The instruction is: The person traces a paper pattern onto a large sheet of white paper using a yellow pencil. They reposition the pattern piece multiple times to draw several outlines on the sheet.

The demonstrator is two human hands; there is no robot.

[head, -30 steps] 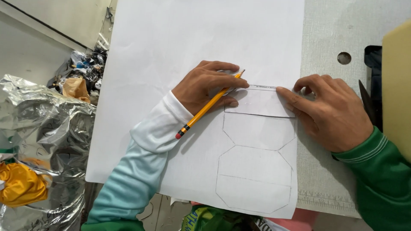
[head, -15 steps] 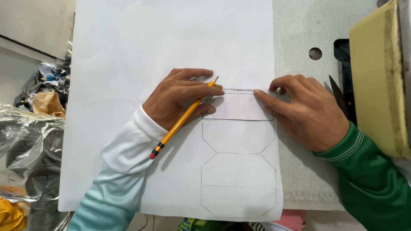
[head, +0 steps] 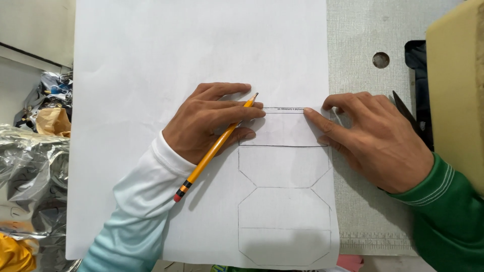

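A large white sheet of paper (head: 166, 65) lies on a grey table. On its lower right lies a smaller white template (head: 285, 166) with pencilled outlines of angled panels. My left hand (head: 212, 123) grips a yellow pencil (head: 214, 148), with the tip at the template's top left corner and the eraser end pointing back toward my white sleeve. My right hand (head: 373, 138), in a green sleeve, presses flat on the template's top right corner, forefinger along the top edge.
The grey table (head: 373, 30) has a round hole (head: 380, 60) at the upper right. Black scissors (head: 411, 118) lie beside a yellowish foam block (head: 456, 85) at the right edge. Crumpled silvery plastic bags (head: 30, 166) pile up on the left.
The view has shifted left and down, so the paper and hands sit more centrally. Both hands keep their hold; the pencil tip stays near the template's top left corner.
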